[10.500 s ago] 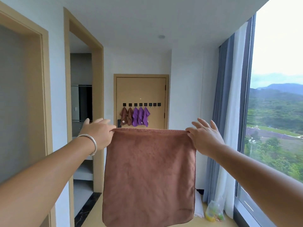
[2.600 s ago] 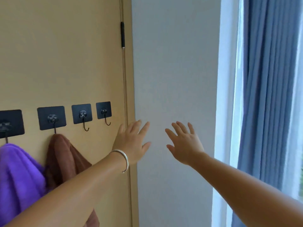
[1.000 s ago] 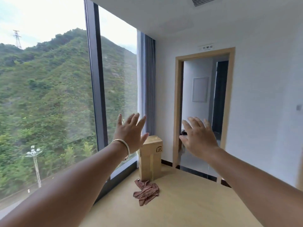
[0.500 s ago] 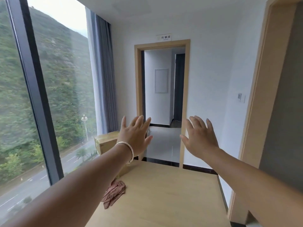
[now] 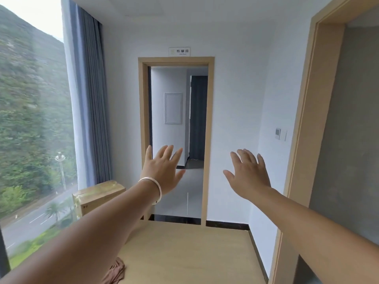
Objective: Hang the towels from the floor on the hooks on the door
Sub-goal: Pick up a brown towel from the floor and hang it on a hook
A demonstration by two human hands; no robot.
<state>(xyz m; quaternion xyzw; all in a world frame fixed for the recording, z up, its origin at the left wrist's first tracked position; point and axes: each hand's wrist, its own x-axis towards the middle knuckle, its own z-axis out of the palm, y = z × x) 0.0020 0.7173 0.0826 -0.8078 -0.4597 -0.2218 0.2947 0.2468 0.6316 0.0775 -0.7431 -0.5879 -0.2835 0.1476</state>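
Observation:
A crumpled brown towel lies on the wooden floor at the bottom of the view, partly hidden under my left forearm. My left hand, with a silver bangle on the wrist, is raised in front of me with fingers spread and holds nothing. My right hand is raised beside it, fingers also straight and spread, empty. Both hands are well above and beyond the towel. The door with the hooks is out of view.
A cardboard box stands on the floor by the big window and blue curtain at left. An open doorway lies straight ahead. A wooden door frame borders the right side.
The view has turned from the hooks, past the window, to face the doorway. The towel on the floor has slid lower in view and closer. Both hands stay raised and empty.

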